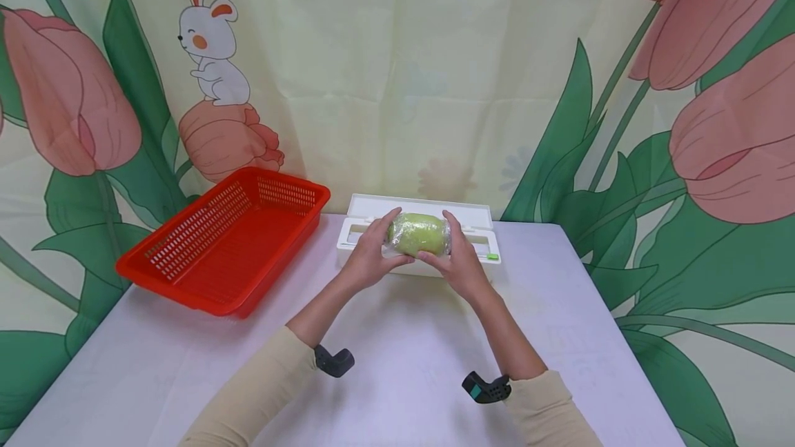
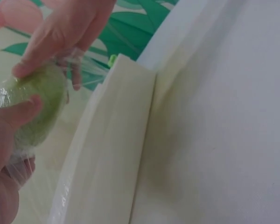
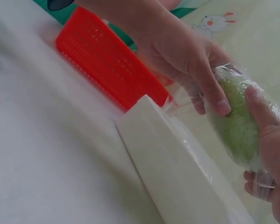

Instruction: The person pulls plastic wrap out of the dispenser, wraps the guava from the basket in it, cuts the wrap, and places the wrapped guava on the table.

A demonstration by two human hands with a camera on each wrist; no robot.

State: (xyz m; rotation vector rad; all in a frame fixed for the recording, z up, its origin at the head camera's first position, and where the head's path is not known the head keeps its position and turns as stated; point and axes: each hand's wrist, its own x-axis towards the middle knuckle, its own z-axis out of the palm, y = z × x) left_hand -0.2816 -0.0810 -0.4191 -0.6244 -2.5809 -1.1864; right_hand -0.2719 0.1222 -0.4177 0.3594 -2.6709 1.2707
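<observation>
Your grip is clamped on the wrapped green fruit (image 1: 419, 234) from both ends, left hand (image 1: 368, 257) and right hand (image 1: 462, 269) each pinching with thumb on the near face, fruit held over the white box (image 2: 114, 135). Clear film (image 2: 91, 70) seems to trail toward the box, so pulling unevenly could tear or bunch it. Slick wrap could also let the fruit slip if either thumb eases off.
</observation>
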